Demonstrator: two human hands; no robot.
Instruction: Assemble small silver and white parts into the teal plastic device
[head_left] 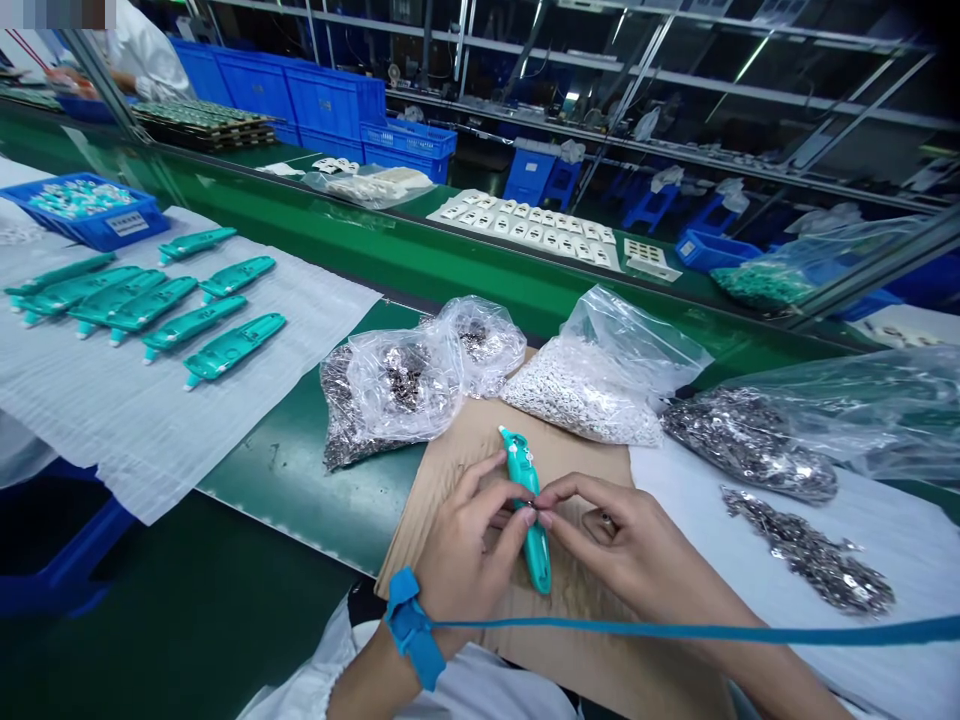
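Note:
A teal plastic housing [531, 500], long and pointed, lies on a brown cardboard sheet [465, 440] in front of me. My left hand [469, 550], with a blue strap on its wrist, grips the housing at its middle with curled fingers. My right hand [622, 545] pinches at the same spot on the housing, fingertips pressed together; what is between them is too small to see. Just beyond the cardboard sit clear bags of small metal parts [405, 385] and a bag of small white parts [592, 385].
Several more teal housings [180, 320] lie in rows on white foam sheet at left. A blue tray [86, 210] stands beyond them. Loose metal pieces [810, 550] and another bag [757, 450] lie at right. A green conveyor [360, 240] runs behind; another person's white sleeve [150, 50] shows far left.

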